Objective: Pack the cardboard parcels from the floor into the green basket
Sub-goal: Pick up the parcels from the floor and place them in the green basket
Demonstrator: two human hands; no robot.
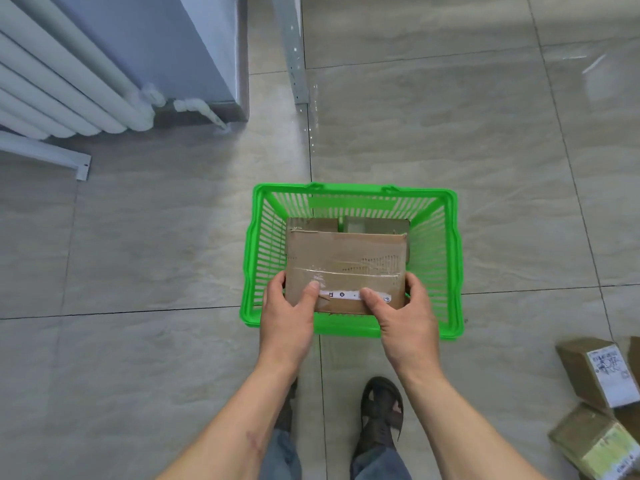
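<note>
1. Green basket (450, 265) standing on the tiled floor (156, 254), upright, open side up.
2. Flat parcel (346, 258) held over the near half of the basket, taped across, white label strip near its front edge.
3. Left hand (289, 317) closed on the parcel's near left corner: thumb on top, other fingers hidden under it.
4. Right hand (405, 323) closed on the near right corner in the same way, thumb on the label strip.
5. Two more parcels (375, 225) already inside the basket, at its far side, partly hidden by the held one.
6. Two loose parcels (602, 372) on the floor, well to the right of the basket and nearer than it, touching one another.
7. White radiator (62, 84) far to the left of the basket, beyond it.
8. Sandalled foot (381, 414) just before the basket's near rim.
</note>
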